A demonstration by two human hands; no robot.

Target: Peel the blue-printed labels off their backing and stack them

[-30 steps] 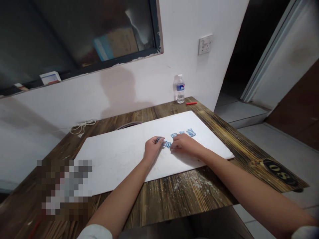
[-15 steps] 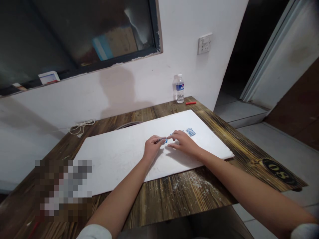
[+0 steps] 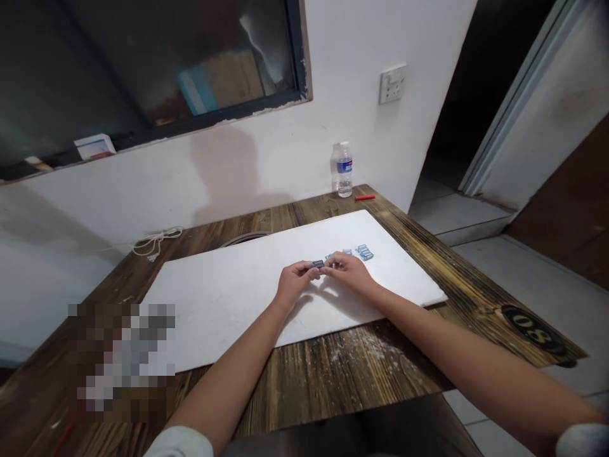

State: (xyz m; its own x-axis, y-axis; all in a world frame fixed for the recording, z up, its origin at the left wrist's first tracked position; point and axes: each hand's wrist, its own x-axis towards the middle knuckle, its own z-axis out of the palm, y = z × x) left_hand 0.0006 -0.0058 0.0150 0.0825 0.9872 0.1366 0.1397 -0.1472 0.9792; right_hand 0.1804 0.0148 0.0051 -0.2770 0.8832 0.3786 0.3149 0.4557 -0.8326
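Between my two hands is a small dark rectangular piece (image 3: 318, 264), too small to name more closely. My left hand (image 3: 294, 279) pinches its left end between thumb and fingers. At its right end the thumb and fingers of my right hand (image 3: 352, 273) are closed on it too. Both hands are just above a white board (image 3: 223, 298). Beyond my right hand, small blue-edged pieces (image 3: 365, 252) lie grouped on the board, and a few more (image 3: 347, 252) are partly hidden by my fingers.
The board rests on a dark wooden table (image 3: 328, 374) with white specks near its front. A water bottle (image 3: 344, 170) and a red stick-like object (image 3: 365, 197) are at the back. A white cord (image 3: 157, 241) lies at the back left. The left front is pixelated.
My right hand has closed from spread fingers to a pinch on the piece's right end. The piece now shows its dark face instead of blue. My left hand keeps its hold.
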